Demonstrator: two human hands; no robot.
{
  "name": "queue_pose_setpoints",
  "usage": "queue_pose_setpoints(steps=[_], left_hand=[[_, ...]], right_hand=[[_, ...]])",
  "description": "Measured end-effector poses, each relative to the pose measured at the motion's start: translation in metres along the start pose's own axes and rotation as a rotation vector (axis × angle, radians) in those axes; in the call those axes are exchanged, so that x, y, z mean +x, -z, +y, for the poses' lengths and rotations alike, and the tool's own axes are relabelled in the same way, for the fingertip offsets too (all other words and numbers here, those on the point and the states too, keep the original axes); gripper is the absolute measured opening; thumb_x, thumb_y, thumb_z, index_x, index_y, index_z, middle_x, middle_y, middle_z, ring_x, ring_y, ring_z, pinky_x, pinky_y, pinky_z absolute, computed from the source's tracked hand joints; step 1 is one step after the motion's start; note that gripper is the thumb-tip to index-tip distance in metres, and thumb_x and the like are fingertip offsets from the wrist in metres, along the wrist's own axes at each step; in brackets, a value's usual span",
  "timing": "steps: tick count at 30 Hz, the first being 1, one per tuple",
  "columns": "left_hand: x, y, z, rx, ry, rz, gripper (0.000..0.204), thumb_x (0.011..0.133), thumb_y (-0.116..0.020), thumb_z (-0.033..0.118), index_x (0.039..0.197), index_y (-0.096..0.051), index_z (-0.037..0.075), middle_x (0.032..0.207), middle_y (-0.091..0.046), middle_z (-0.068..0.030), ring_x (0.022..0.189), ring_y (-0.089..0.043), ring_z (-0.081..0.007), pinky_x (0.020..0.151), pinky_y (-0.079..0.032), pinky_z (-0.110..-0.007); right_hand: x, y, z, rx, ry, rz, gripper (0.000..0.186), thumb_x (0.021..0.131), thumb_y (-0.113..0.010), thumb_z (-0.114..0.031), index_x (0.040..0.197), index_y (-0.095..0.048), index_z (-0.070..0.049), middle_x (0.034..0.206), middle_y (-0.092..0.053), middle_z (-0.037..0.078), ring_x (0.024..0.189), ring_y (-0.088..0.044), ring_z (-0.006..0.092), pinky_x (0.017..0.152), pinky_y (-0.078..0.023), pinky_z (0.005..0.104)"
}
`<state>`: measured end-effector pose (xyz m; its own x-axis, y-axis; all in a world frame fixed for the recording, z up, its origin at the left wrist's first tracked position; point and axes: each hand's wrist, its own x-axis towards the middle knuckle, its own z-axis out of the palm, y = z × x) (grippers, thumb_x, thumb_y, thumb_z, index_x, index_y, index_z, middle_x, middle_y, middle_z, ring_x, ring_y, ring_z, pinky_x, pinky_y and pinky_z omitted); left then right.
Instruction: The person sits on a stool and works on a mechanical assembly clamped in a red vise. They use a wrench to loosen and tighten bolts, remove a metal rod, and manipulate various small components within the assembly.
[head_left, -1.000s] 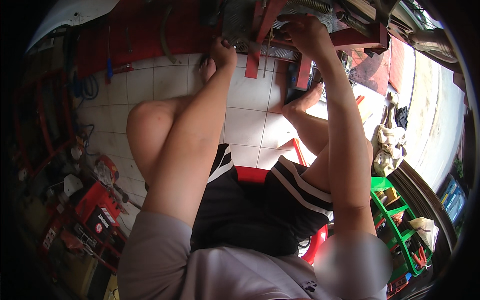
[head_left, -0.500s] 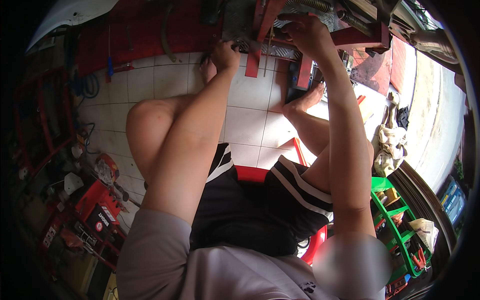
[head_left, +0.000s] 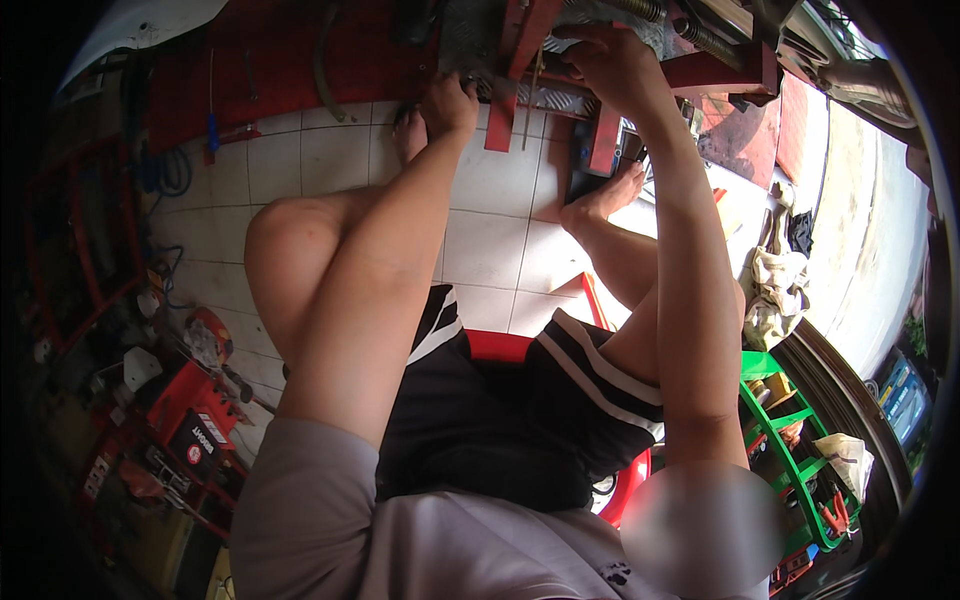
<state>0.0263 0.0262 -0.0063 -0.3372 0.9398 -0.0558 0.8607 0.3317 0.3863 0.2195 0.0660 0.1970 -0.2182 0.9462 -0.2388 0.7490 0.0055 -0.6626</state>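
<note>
My left hand (head_left: pixel 449 104) is closed at the edge of a grey metal plate, beside the red lift frame (head_left: pixel 520 45). Its fingers curl round a small dark part that I cannot make out. To the right, my right hand (head_left: pixel 612 65) reaches over the same frame with its index finger stretched leftward and the thumb side apart from it. What lies under its fingers is hidden. A thin brownish rod (head_left: pixel 533 95) hangs between the two hands. Just beyond the right hand are a coil spring (head_left: pixel 640 10) and a second spring (head_left: pixel 708 44).
A red platform (head_left: pixel 280 75) runs along the far left, with a blue-handled screwdriver (head_left: pixel 212 130) on it. White tiles (head_left: pixel 480 245) cover the floor. A green rack (head_left: pixel 785 440) with tools stands at right; a red toolbox (head_left: pixel 200 420) is at left. I sit on a red stool (head_left: pixel 497 346).
My left hand has shifted very slightly up and left. The right hand keeps nearly the same pose. The view has turned a little.
</note>
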Motion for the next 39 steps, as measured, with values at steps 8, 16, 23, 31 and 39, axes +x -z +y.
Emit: queue_pose_setpoints(steps=[8, 16, 23, 31, 39], left_hand=[[0.004, 0.003, 0.002, -0.024, -0.005, -0.022, 0.025, 0.077, -0.066, 0.026, 0.092, -0.065, 0.006, 0.1, -0.062, -0.0151, 0.094, -0.06, -0.034, 0.078, -0.049, -0.043], [0.024, 0.04, 0.04, -0.187, 0.13, -0.142, 0.024, 0.078, -0.06, 0.02, 0.091, -0.063, 0.001, 0.095, -0.064, -0.0202, 0.094, -0.061, -0.0346, 0.08, -0.049, -0.041], [0.045, 0.126, 0.092, -0.385, -0.197, -0.307, 0.021, 0.079, -0.057, 0.018, 0.089, -0.065, 0.002, 0.098, -0.065, -0.0188, 0.097, -0.062, -0.0309, 0.083, -0.049, -0.036], [0.054, 0.161, 0.089, -0.383, -0.26, -0.431, 0.012, 0.08, -0.061, 0.006, 0.088, -0.066, -0.001, 0.076, -0.068, -0.0116, 0.068, -0.068, -0.0149, 0.065, -0.054, -0.025], [0.072, 0.175, 0.108, -0.312, -0.304, -0.533, 0.017, 0.075, -0.064, 0.015, 0.086, -0.066, 0.002, 0.082, -0.067, -0.0149, 0.072, -0.065, -0.0217, 0.063, -0.052, -0.032]], right_hand=[[-0.002, -0.003, 0.002, 0.028, 0.03, -0.003, 0.035, 0.084, -0.053, -0.015, 0.118, -0.061, -0.008, 0.09, -0.069, 0.011, 0.082, -0.066, 0.0166, 0.076, -0.051, 0.0275], [0.006, 0.001, 0.004, 0.104, 0.0, 0.008, 0.03, 0.081, -0.055, -0.02, 0.108, -0.067, -0.018, 0.092, -0.068, 0.011, 0.084, -0.066, 0.0222, 0.073, -0.052, 0.0315], [0.007, -0.002, 0.017, 0.219, 0.035, 0.055, 0.029, 0.079, -0.056, -0.023, 0.104, -0.069, -0.018, 0.094, -0.068, 0.013, 0.086, -0.066, 0.0283, 0.08, -0.051, 0.0347], [0.008, -0.007, -0.002, 0.254, 0.015, -0.01, 0.034, 0.084, -0.055, -0.011, 0.117, -0.059, -0.003, 0.097, -0.067, 0.009, 0.084, -0.065, 0.014, 0.071, -0.053, 0.026], [0.005, -0.007, -0.001, 0.205, 0.099, 0.068, 0.031, 0.083, -0.057, -0.015, 0.11, -0.062, -0.002, 0.097, -0.067, 0.009, 0.085, -0.065, 0.0151, 0.073, -0.053, 0.0269]])
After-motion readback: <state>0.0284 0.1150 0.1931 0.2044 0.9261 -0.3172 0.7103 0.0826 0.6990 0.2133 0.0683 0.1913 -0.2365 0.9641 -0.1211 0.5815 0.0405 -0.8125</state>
